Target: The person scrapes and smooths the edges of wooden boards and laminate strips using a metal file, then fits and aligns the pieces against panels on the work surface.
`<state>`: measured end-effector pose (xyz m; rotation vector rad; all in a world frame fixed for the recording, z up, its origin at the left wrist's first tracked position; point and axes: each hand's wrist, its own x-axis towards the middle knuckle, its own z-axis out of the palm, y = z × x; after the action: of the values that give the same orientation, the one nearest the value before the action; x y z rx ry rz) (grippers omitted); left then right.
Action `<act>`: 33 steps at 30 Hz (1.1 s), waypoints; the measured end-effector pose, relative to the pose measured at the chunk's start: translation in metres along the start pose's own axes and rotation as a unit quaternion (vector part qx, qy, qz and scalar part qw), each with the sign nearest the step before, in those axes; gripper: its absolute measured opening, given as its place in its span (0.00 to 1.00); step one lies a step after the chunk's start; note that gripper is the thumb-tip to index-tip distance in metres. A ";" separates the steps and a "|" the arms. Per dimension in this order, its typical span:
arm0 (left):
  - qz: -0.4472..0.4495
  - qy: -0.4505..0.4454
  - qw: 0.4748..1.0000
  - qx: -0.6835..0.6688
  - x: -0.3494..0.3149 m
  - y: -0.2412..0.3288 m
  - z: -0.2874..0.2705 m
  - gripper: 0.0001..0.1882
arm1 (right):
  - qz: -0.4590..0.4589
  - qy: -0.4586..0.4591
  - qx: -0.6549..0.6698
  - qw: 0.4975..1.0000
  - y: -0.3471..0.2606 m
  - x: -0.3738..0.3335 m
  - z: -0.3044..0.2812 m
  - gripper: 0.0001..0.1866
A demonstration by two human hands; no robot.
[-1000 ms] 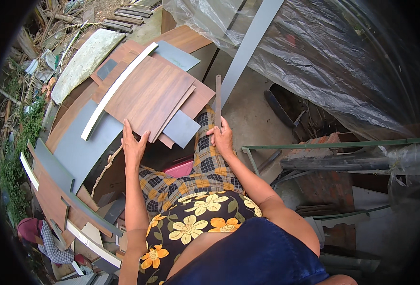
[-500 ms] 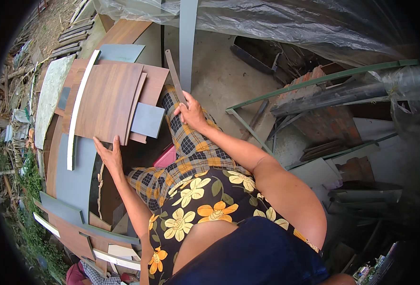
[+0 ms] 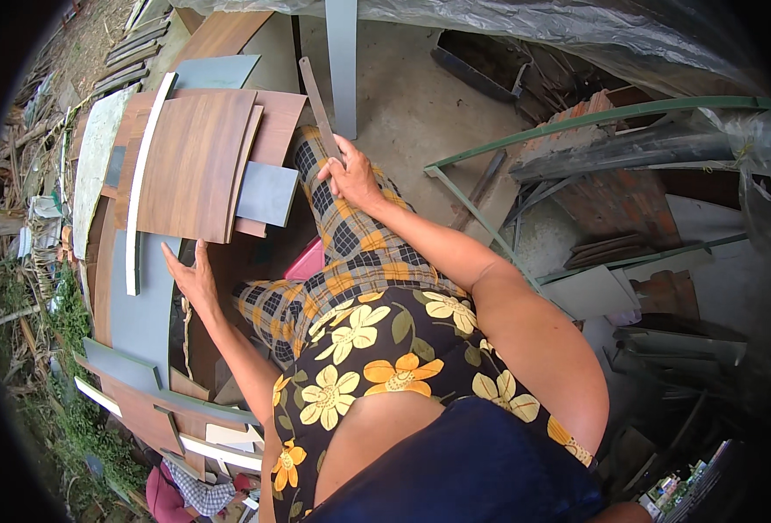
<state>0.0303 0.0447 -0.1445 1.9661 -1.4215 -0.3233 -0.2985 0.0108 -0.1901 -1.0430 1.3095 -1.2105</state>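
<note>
Brown wood-grain board point(image 3: 196, 161) lies on top of a loose stack, its near edge facing the seated person, its left edge met by a long white strip point(image 3: 146, 187). Beneath its right edge other sheets stick out, among them a small grey-blue piece point(image 3: 266, 193) near the knee. From where I stand, the left hand point(image 3: 194, 277) is wide, thumb and forefinger spread at the board's near edge; whether the thumb truly touches it I can't tell. The right hand point(image 3: 352, 179) is closed round the lower end of a thin metal strip point(image 3: 317, 100), which rises past the stack's right edge, leaning left.

To handle this well, I'd rest the spread fingers flat along the near edge, pressing lightly, since the sheets look loose enough to slide. The metal strip is best held firmly and kept clear of the checked trousers point(image 3: 377, 235).

Half a second earlier the left fingertips sat closer against that edge; now the forefinger has dropped a little away. The right hand keeps its hold, and the stack looks much the same.
</note>
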 end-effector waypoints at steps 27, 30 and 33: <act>0.068 -0.013 0.991 -0.112 0.040 0.071 0.029 0.31 | -0.262 0.716 -0.314 0.566 -0.153 -0.025 -0.433 0.36; 0.082 -0.007 0.989 -0.119 0.046 0.083 0.030 0.30 | -0.192 0.716 -0.289 0.605 -0.156 -0.024 -0.451 0.47; 0.088 -0.008 0.989 -0.115 0.049 0.096 0.034 0.30 | -0.139 0.717 -0.270 0.628 -0.159 -0.020 -0.463 0.50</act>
<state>-0.0419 -0.0291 -0.0985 1.6442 -1.4860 -0.4046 -0.7641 0.0598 -0.0446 -0.4748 2.9680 -2.0869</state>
